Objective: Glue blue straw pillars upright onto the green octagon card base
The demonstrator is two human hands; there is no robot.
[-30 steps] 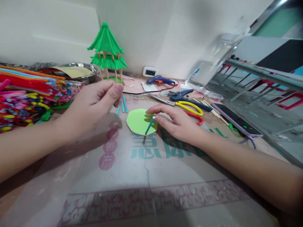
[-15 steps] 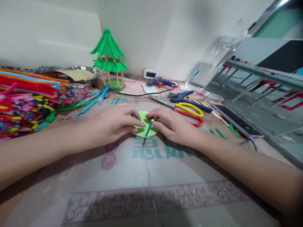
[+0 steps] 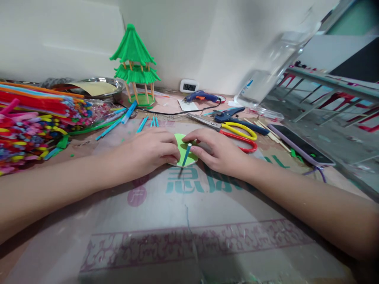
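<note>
A light green disc (image 3: 181, 140) lies on the plastic-covered table in front of me. A short blue stick (image 3: 186, 155) with a pale top rises at a slant from its near part. My left hand (image 3: 148, 153) has its fingers bent together at the disc's left edge, pinching it. From the other side my right hand (image 3: 219, 153) rests at the right edge, thumb and index finger apart. The right thumb tip is close to the stick; whether they touch I cannot tell. The palms hide the other fingers in part.
Behind stand a green-roofed model pavilion (image 3: 133, 51), a small digital clock (image 3: 189, 85) and a glue gun (image 3: 201, 96). Scissors (image 3: 239, 136), blue-handled pliers (image 3: 229, 114) and a phone (image 3: 300, 146) lie right. Bundled pipe cleaners (image 3: 32, 122) fill the left; a clear container (image 3: 260, 85) stands back right.
My left fingers have drawn back from over the disc to its left edge and closed more. The right hand keeps nearly the same pose. The whole view has shifted slightly.
</note>
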